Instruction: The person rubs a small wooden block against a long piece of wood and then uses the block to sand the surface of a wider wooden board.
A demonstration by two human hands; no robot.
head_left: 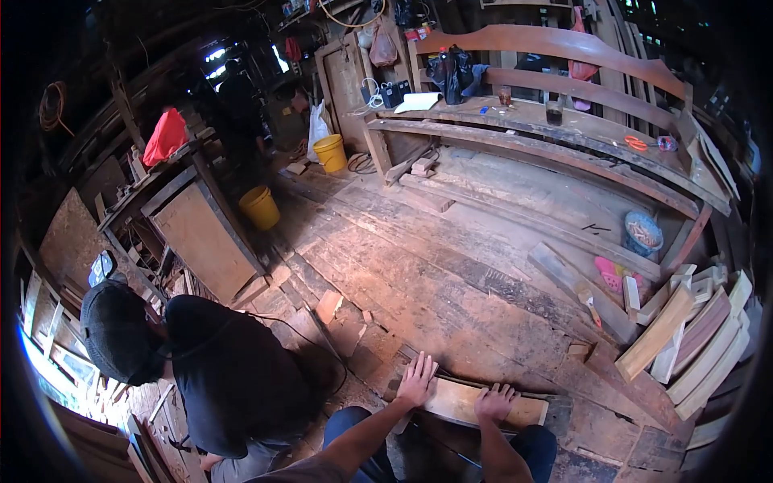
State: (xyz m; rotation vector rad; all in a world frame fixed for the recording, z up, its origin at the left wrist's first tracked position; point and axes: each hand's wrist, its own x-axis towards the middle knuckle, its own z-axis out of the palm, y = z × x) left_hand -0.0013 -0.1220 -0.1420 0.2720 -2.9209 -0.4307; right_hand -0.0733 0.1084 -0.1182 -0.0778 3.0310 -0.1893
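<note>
A short, pale wooden board [459, 402] lies low in front of me, close to my knees. My left hand [417, 381] rests over its left end, fingers stretched out. Further right along the same board, my right hand [494, 404] has its fingers bent over the top edge, gripping it. A dark strip or edge runs behind the board; what it belongs to is hard to make out. The undersides of both hands are hidden.
A co-worker in dark clothes and a cap [121, 334] crouches at my left. Cut wooden pieces [656, 334] are heaped at right, near a brush [592, 310]. A long bench [515, 121] stands ahead, with yellow buckets [259, 208] to its left. A cable [342, 372] crosses the floor.
</note>
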